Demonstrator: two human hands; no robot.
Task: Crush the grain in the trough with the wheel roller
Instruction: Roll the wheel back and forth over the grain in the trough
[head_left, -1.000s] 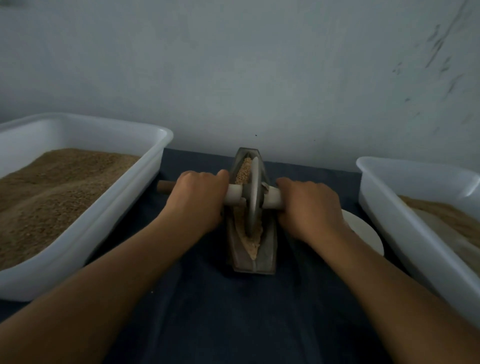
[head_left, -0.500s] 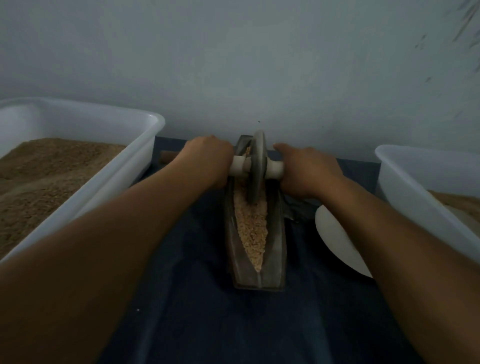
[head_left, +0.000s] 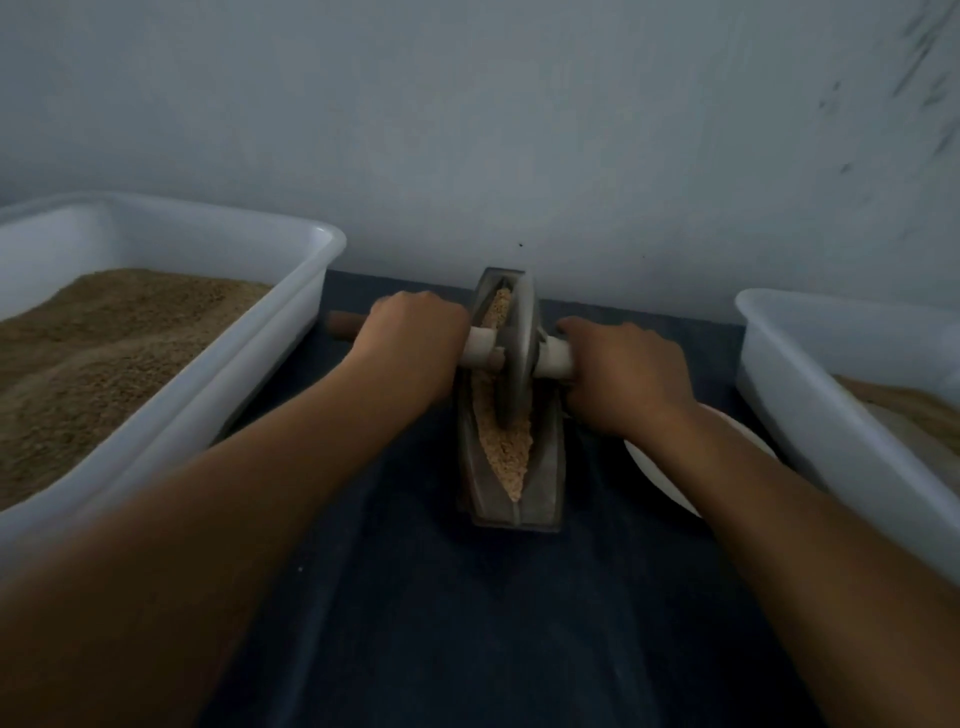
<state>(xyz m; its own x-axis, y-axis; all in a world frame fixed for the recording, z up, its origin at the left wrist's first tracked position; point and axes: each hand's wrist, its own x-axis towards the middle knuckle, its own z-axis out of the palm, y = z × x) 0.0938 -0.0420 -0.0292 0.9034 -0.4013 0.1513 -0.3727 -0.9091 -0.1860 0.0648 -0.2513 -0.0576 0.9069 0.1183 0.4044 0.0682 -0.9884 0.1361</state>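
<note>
At the centre of the frame a narrow metal trough (head_left: 511, 483) lies on a dark cloth (head_left: 467, 623), with tan grain (head_left: 506, 447) along its channel. The wheel roller (head_left: 514, 348) stands upright in the trough's upper half, its disc down in the grain. The left hand (head_left: 415, 345) curls round the axle left of the disc (a brown handle end (head_left: 342, 326) pokes out beyond it); the right hand (head_left: 626, 376) grips the axle on the other side. White tubs (head_left: 291, 312) of grain flank the frame's edges.

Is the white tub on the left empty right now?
No, the white tub on the left holds a deep heap of brown grain that reaches near its rim.
</note>
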